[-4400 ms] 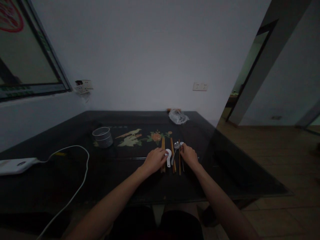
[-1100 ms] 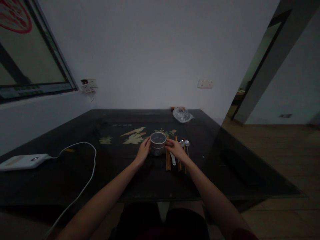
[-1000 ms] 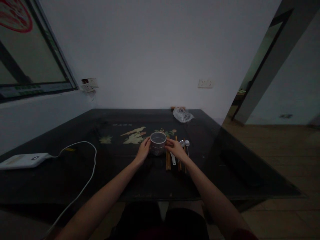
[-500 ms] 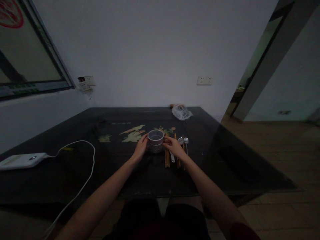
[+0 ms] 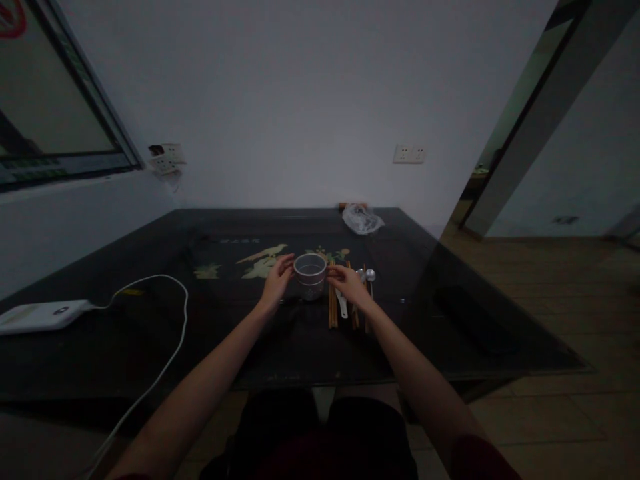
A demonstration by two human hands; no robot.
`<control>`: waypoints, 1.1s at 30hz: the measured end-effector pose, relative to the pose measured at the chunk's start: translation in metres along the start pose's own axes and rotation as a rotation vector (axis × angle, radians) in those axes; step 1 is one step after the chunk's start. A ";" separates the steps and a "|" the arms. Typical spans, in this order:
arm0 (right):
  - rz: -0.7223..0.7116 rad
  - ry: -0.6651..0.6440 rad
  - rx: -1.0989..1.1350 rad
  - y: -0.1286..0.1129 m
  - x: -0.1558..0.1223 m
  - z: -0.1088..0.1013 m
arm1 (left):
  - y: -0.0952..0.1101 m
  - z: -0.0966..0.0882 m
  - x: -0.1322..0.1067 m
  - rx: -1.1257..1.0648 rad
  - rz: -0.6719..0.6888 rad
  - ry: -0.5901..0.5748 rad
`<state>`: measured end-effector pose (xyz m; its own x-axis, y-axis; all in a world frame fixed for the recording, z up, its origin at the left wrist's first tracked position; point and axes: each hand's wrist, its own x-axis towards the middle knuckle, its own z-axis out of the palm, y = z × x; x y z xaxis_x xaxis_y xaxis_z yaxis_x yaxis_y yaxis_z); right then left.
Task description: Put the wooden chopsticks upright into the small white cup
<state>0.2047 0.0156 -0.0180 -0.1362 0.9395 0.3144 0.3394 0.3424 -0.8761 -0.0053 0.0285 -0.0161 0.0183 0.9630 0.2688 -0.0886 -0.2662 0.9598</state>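
A grey cup or small pot (image 5: pixel 310 280) with a pale rim and a perforated pattern low on its side stands upright on the dark table. My left hand (image 5: pixel 278 280) is at its left side, fingers apart and fingertips close to the rim. On the other side my right hand (image 5: pixel 349 283) has its fingertips right by the wall, fingers loosely spread; I cannot tell if they still touch. Wooden chopsticks (image 5: pixel 333 313) and a white-handled spoon (image 5: pixel 343 307) lie partly under my right hand. Just beyond it shows a metal spoon (image 5: pixel 371 275).
A crumpled clear plastic bag (image 5: pixel 361 220) lies at the table's back edge. At left is a white power bank-like device (image 5: pixel 45 316) with a white cable (image 5: pixel 186 313) looping over the front edge. A dark flat object (image 5: pixel 475 320) lies at right. Behind stands a wall (image 5: pixel 290 100).
Both hands have loosened and moved slightly outward from the cup's sides, the left fingertips up toward the rim. The cup stays in place on the table. The view has tilted slightly.
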 end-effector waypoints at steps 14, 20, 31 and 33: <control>0.163 0.118 -0.550 -0.012 0.012 -0.023 | 0.047 -0.007 -0.026 0.535 0.779 -0.029; 0.380 -0.111 -0.886 -0.032 0.042 -0.009 | 0.047 0.013 -0.054 0.777 1.056 -0.442; 0.471 -0.145 -0.976 -0.017 0.056 0.016 | 0.040 0.034 -0.063 1.043 0.569 -0.959; 0.467 -0.157 -0.978 -0.015 0.057 0.018 | 0.037 0.034 -0.062 1.043 0.528 -0.961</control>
<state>0.1752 0.0637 0.0064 0.1041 0.9910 -0.0839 0.9711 -0.1195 -0.2065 0.0245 -0.0427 0.0050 0.8721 0.4678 0.1437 0.4244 -0.8691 0.2540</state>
